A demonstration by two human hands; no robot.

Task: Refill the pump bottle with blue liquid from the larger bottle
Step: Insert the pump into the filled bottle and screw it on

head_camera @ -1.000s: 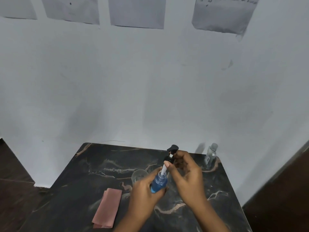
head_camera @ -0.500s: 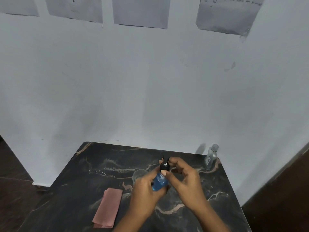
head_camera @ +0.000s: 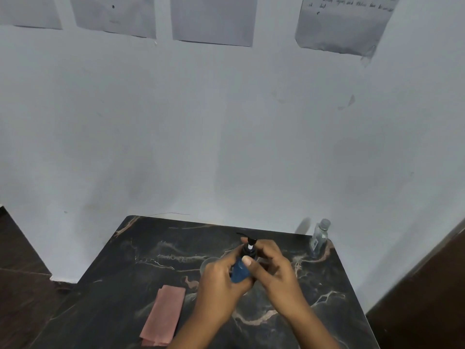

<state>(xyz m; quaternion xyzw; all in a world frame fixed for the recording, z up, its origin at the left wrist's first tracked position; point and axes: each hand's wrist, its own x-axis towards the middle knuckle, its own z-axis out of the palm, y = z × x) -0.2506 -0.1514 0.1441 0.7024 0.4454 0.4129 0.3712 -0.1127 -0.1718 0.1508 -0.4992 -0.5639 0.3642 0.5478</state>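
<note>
Both hands meet over the middle of the dark marbled table (head_camera: 125,285), each closed on the pump bottle (head_camera: 240,272). The left hand (head_camera: 219,280) wraps the bottle's blue body from the 9 o'clock side, fingers curled round it with only a strip of blue showing between the two hands. The right hand (head_camera: 273,268) comes in from 3 o'clock; its thumb lies across the bottle's shoulder and its fingers curl around the black pump head (head_camera: 249,248) at the bottle's 12 o'clock, where a short white stem shows under the nozzle. The pump head sits on the bottle's neck; how tight it is cannot be told.

A clear glass (head_camera: 210,263) stands just behind the left hand, mostly hidden by it. At 7 o'clock from the hands a folded pink cloth (head_camera: 163,316) lies flat on the table. At 2 o'clock, well apart at the table's far right corner, a clear larger bottle (head_camera: 319,238) with a grey cap stands upright by the pale wall (head_camera: 226,134), where paper sheets (head_camera: 214,18) hang.
</note>
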